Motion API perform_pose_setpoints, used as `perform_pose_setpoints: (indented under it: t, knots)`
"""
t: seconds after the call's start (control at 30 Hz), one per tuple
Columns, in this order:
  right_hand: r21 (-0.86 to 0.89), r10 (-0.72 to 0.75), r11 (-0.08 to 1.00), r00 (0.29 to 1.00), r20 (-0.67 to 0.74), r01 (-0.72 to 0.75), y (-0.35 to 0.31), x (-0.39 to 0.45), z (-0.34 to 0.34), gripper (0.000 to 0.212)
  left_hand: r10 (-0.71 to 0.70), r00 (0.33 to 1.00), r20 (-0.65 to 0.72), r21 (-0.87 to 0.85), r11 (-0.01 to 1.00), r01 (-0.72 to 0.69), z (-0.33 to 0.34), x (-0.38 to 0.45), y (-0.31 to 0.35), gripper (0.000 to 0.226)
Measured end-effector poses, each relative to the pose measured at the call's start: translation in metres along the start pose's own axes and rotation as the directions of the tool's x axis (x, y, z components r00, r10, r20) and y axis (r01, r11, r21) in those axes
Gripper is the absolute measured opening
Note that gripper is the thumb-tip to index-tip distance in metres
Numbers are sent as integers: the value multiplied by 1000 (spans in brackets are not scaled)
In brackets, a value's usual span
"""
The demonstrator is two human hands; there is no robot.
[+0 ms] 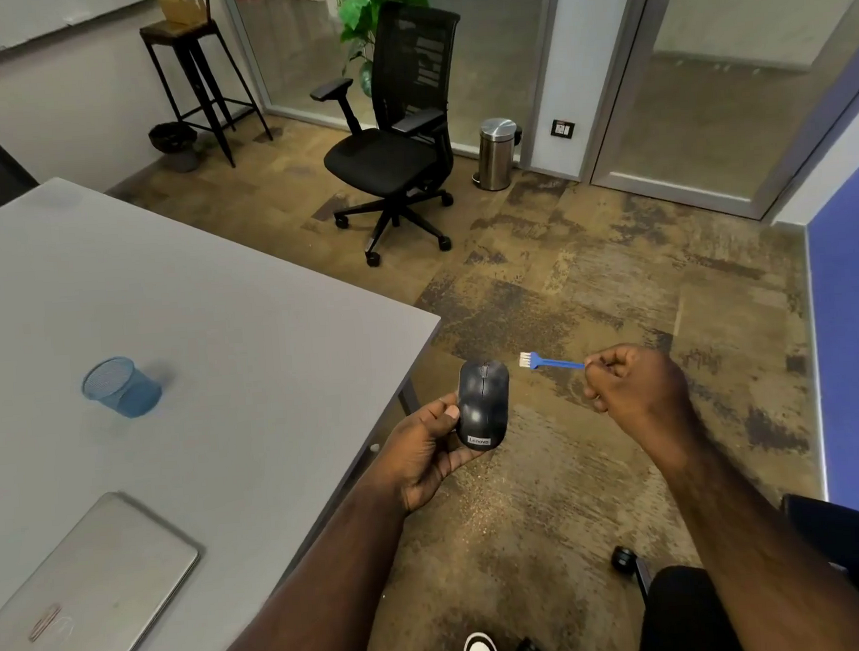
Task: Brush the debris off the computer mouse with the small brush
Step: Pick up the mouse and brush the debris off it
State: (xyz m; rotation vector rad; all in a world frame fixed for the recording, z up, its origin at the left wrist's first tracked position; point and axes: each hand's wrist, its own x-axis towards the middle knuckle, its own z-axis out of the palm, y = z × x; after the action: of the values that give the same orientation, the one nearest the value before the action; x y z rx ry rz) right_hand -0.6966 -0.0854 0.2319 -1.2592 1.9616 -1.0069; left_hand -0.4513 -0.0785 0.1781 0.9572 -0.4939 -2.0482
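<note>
Item: black mouse (484, 405), "Lenovo" label legible, which we grasp in our left hand (426, 452) beyond the tabletop's (212, 300) corner. Small blue brush (547, 360): pinched in our clenched right hand (635, 392), bristles just beside the mouse.

A black computer mouse (484, 404), top side up with its scroll wheel at the far end and a small brand label near its rear, is held above the floor. Just beside it, apart, a small blue-handled brush (547, 360) points its pale bristles toward the mouse.
</note>
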Motion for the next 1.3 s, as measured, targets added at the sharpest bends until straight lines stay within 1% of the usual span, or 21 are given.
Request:
perform_pose_setpoints:
  t: [0.03, 0.1, 0.17, 0.23, 0.3, 0.33, 0.4, 0.47, 0.53, 0.6, 0.63, 0.7, 0.77, 0.87, 0.93, 0.97, 1.07, 1.1, 1.17, 1.23, 1.3]
  knots:
    - [27, 5, 1000, 1000, 4, -5, 0, 2, -1, 9, 0, 1000, 1, -1, 1000, 0, 0, 0, 0, 32]
    - [88, -10, 996, 994, 106, 0, -2, 0, -1, 9, 3, 1000, 3, -2, 1000, -3, 0, 0, 1, 33]
    - [51, -29, 998, 985, 167, 21, -3, -4, 1, 10, 5, 1000, 6, -4, 1000, -5, -1, 1, 1, 34]
    - [-8, -24, 1000, 996, 82, 25, -3, -2, 1, 10, -2, 1000, 4, 3, 1000, 2, -1, 0, 1, 34]
    - [15, -14, 1000, 1000, 2, 14, -4, 2, -2, 10, -4, 1000, 4, 9, 1000, 4, -3, -1, 0, 34]
    - [54, -16, 998, 1000, 8, 16, -4, 2, -3, 9, -3, 1000, 4, 9, 1000, 3, -3, -1, 0, 34]
    - [93, -36, 995, 996, 87, 28, -6, 0, -3, 8, -3, 1000, 3, 8, 1000, 3, -4, -1, -1, 34]
    - [36, -57, 998, 991, 120, 53, -6, -2, -2, 8, -1, 1000, -1, 17, 1000, 1, -3, -1, 0, 34]
    - [-50, -86, 995, 996, 26, 87, -7, -1, -5, 6, -2, 1000, -6, 32, 999, 2, -3, -1, 0, 34]
    - [-72, -173, 983, 984, -39, 170, -12, -3, -11, 6, -1, 1000, -5, 44, 999, 1, -3, -2, 0, 34]
    - [-88, -243, 967, 970, -22, 240, -14, -4, -13, 7, 2, 1000, -3, 50, 999, -2, -3, -3, 0, 34]
    - [-187, -369, 904, 923, 108, 384, -19, -10, -16, 13, 9, 1000, 0, 61, 998, -9, -2, -3, 1, 34]
    - [-274, -420, 832, 870, 259, 483, -21, -15, -20, 15, 18, 1000, -8, 70, 997, -17, 0, -3, 2, 33]
    - [-269, -458, 775, 801, 385, 572, -23, -17, -31, 16, 32, 999, -40, 72, 997, -29, -1, -4, 1, 32]
    - [-259, -473, 763, 784, 402, 593, -25, -18, -36, 17, 40, 997, -60, 73, 997, -35, -2, -4, 2, 32]
    - [-261, -487, 764, 792, 369, 591, -26, -19, -37, 16, 39, 997, -65, 80, 996, -33, -2, -3, 2, 32]
    - [-283, -527, 781, 830, 180, 557, -29, -20, -35, 16, 29, 998, -63, 107, 994, -22, 1, -2, 2, 34]
    - [-291, -530, 784, 835, 147, 549, -30, -21, -32, 17, 30, 998, -58, 113, 993, -23, 3, -1, 1, 35]
    - [-324, -520, 768, 833, 188, 552, -31, -25, -26, 17, 34, 998, -51, 115, 993, -28, 5, 0, 1, 35]
    - [-334, -500, 741, 811, 304, 582, -27, -30, -21, 16, 43, 998, -52, 108, 993, -37, 6, 1, 1, 35]
    - [-295, -466, 760, 802, 374, 579, -24, -32, -22, 13, 51, 997, -66, 107, 993, -44, 4, 0, 1, 35]
